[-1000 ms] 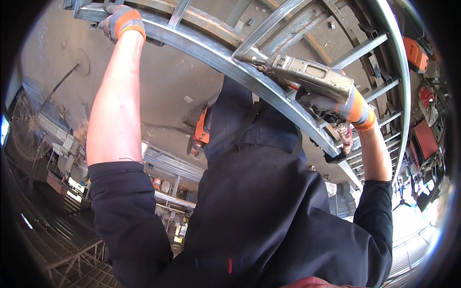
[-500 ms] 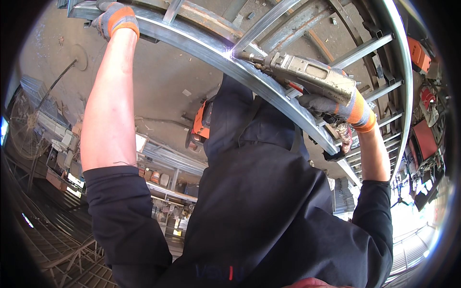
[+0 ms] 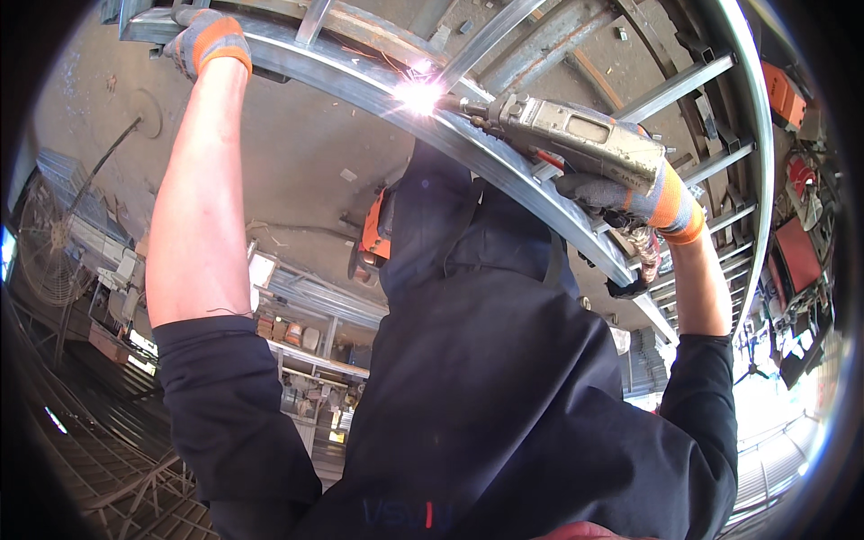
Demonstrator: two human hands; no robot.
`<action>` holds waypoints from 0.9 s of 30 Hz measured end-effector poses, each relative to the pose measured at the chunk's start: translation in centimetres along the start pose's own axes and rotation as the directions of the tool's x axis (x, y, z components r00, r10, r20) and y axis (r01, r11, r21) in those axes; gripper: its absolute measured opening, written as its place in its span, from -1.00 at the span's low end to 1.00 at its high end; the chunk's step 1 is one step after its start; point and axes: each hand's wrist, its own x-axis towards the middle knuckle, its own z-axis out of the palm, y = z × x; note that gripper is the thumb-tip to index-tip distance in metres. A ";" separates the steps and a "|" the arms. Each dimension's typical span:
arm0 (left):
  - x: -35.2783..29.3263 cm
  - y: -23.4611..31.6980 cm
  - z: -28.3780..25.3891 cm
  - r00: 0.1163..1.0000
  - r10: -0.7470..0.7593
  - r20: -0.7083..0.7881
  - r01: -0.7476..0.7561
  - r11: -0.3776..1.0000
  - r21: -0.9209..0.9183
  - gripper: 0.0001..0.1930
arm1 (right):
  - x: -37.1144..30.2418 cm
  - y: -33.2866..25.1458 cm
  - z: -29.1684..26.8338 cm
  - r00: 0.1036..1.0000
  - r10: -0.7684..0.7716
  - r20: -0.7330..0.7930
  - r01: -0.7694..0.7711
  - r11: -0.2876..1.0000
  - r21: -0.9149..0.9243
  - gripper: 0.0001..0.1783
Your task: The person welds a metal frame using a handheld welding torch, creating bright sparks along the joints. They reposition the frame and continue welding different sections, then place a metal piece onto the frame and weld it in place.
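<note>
The gloved left hand (image 3: 209, 40) curls around one end of the curved metal frame (image 3: 306, 61), while the gloved right hand (image 3: 643, 207) grips a welding gun (image 3: 621, 155). The gun's tip (image 3: 457, 105) points at a bright flash (image 3: 418, 94) on the frame, between both hands, near a crossbar (image 3: 490, 40).

Left of the torso (image 3: 477, 378), the left arm (image 3: 200, 198) is pointing forward, gloved left hand (image 3: 209, 43) gripping; right of the torso, the right arm (image 3: 701, 288) is pointing likewise, gloved right hand (image 3: 630, 200) clasping.
</note>
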 end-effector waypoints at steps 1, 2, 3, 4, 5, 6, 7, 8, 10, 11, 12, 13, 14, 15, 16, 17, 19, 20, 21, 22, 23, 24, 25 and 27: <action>-0.3 0.1 0.1 0.999 0.024 -0.037 -0.022 0.997 0.074 -0.29 | 0.0 0.1 0.0 0.999 0.036 0.017 -0.037 0.997 0.066 -0.45; -0.3 0.0 0.1 0.998 0.025 -0.051 -0.020 0.996 0.085 -0.29 | -0.1 0.2 -0.1 1.000 0.011 0.007 -0.011 1.000 -0.029 -0.44; -0.2 -0.1 0.3 0.998 0.030 -0.054 -0.025 0.996 0.080 -0.28 | -0.1 0.4 -0.1 1.000 0.016 0.014 -0.016 1.000 -0.011 -0.44; 0.2 -0.3 0.4 0.998 0.030 -0.057 -0.026 0.997 0.068 -0.28 | -0.1 0.5 -0.2 1.000 0.019 0.021 -0.019 1.000 0.004 -0.44; 0.7 -0.5 0.6 0.998 0.028 -0.061 -0.025 0.998 0.055 -0.28 | -0.1 0.7 -0.2 0.999 0.028 0.036 -0.030 0.998 0.059 -0.44; 1.2 -0.7 0.8 0.998 0.029 -0.061 -0.027 0.999 0.041 -0.28 | -0.1 0.8 -0.3 0.999 -0.010 0.034 0.010 1.000 0.006 -0.45; 1.8 -0.9 0.9 0.998 0.027 -0.061 -0.026 0.999 0.028 -0.28 | 0.0 1.0 -0.4 0.998 -0.042 0.041 0.042 0.999 -0.007 -0.45; 2.2 -1.0 1.0 0.998 0.026 -0.063 -0.025 1.000 0.012 -0.27 | 0.0 1.1 -0.5 0.996 -0.068 0.049 0.067 0.998 0.008 -0.45; 3.0 -1.2 1.1 0.996 0.030 -0.079 -0.032 0.999 -0.032 -0.27 | -0.1 1.2 -0.6 0.987 -0.151 0.053 0.157 0.979 -0.130 -0.44; 3.2 -1.2 1.1 0.996 0.037 -0.075 -0.039 0.999 -0.029 -0.27 | -0.1 1.3 -0.6 0.983 -0.173 0.056 0.179 0.975 -0.133 -0.43; 3.3 -1.3 1.0 0.996 0.049 -0.071 -0.051 0.998 -0.029 -0.26 | -0.3 1.3 -0.6 0.989 -0.136 0.053 0.142 0.981 -0.131 -0.42; 3.3 -1.4 1.0 0.997 0.076 -0.006 -0.075 0.989 0.129 -0.26 | -0.4 1.3 -0.6 0.995 -0.088 0.050 0.091 0.992 -0.082 -0.40; 3.2 -1.5 1.0 0.993 0.104 0.058 -0.116 0.953 0.280 -0.26 | -0.5 1.3 -0.5 0.999 -0.026 0.047 0.025 0.999 0.020 -0.40; 3.1 -1.6 1.0 0.993 0.089 0.074 -0.109 0.937 0.332 -0.26 | -0.6 1.3 -0.6 0.998 -0.043 0.040 0.044 0.999 -0.030 -0.39; 3.1 -1.7 1.1 0.994 0.085 0.062 -0.099 0.955 0.280 -0.26 | -0.7 1.4 -0.5 0.998 -0.044 0.032 0.045 0.999 -0.027 -0.38; 3.0 -1.7 1.3 0.999 0.043 0.003 -0.043 0.991 0.129 -0.26 | -0.8 1.4 -0.5 0.999 -0.039 0.028 0.039 0.999 0.004 -0.37; 3.2 -1.8 1.5 1.000 0.013 -0.015 -0.012 0.999 0.032 -0.30 | -0.9 1.6 -0.5 0.999 -0.030 0.027 0.032 0.998 -0.055 -0.37; 3.5 -1.9 1.5 0.999 0.030 0.018 -0.031 0.996 0.087 -0.33 | -0.8 1.7 -0.6 0.999 -0.023 0.030 0.025 0.996 -0.082 -0.38; 3.7 -2.0 1.6 0.999 0.030 0.026 -0.032 0.994 0.103 -0.33 | -0.8 1.9 -0.6 1.000 -0.006 0.031 0.009 0.996 -0.086 -0.38; 3.9 -2.1 1.7 0.999 0.035 0.016 -0.036 0.996 0.077 -0.33 | -0.8 2.0 -0.7 0.999 -0.026 0.027 0.029 0.992 -0.121 -0.39; 4.0 -2.2 1.8 1.000 0.021 -0.017 -0.021 1.000 0.018 -0.29 | -0.8 2.0 -0.7 0.999 -0.032 0.022 0.035 0.991 -0.129 -0.41; 4.1 -2.2 1.6 0.999 0.023 -0.047 -0.023 1.000 -0.013 -0.26 | -0.9 2.1 -0.7 0.999 -0.037 0.019 0.039 0.990 -0.136 -0.42; 4.0 -2.3 1.6 1.000 0.020 0.022 -0.022 0.997 0.075 -0.29 | -0.9 2.1 -0.6 0.999 -0.034 0.020 0.036 0.993 -0.115 -0.43; 3.7 -1.8 1.1 0.994 0.009 0.110 -0.033 0.975 0.219 -0.32 | -1.1 2.0 -0.4 0.999 -0.031 -0.005 0.031 0.995 -0.091 -0.44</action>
